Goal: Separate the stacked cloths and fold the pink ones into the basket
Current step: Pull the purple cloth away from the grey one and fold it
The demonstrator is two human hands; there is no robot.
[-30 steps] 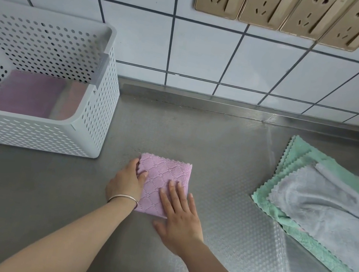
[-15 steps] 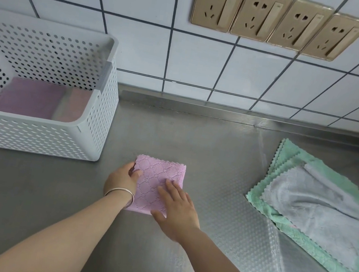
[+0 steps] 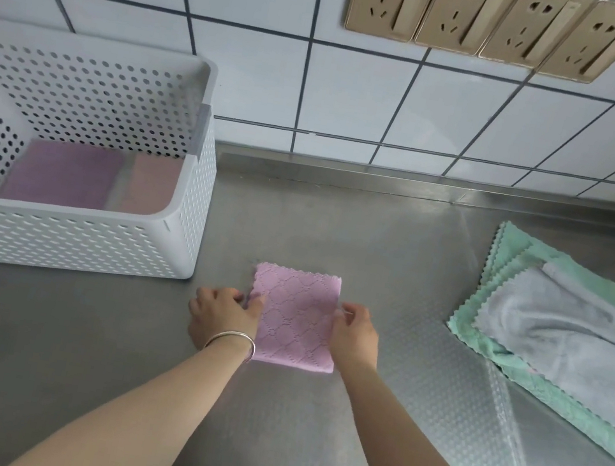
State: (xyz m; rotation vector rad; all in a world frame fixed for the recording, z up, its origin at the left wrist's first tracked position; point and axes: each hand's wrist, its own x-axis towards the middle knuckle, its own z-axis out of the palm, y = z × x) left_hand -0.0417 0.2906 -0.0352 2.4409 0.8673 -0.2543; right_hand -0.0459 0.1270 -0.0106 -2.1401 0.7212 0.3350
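The head camera, the only view, looks down on a steel counter [image 3: 299, 457] backed by a tiled wall. A folded pink cloth [image 3: 293, 316] lies flat on the counter, directly in front of the person and between the two hands. Its long axis runs away from the person, toward the wall, with the scalloped edge at the far end and the fold at the near end.

The left hand [image 3: 223, 314], a bangle at its wrist, grips the cloth's left edge with curled fingers. The right hand [image 3: 356, 333] pinches the right edge, fingers bent over it. The hands are apart, one on each long side, clamped on the same cloth at about mid-length.

The white perforated basket [image 3: 61, 243] stands to the left and a little farther back, near the cloth but not touching it. Folded pink cloths [image 3: 61, 175] already lie on its floor. The left hand is the nearer one to it, so the carry would likely go leftward and over the basket's near wall.

Well apart on the right lies the remaining stack, a grey cloth [image 3: 567, 336] spread over green cloths [image 3: 513, 244], with a sliver of pink just showing at the frame's right edge. Sorting seems partly done.
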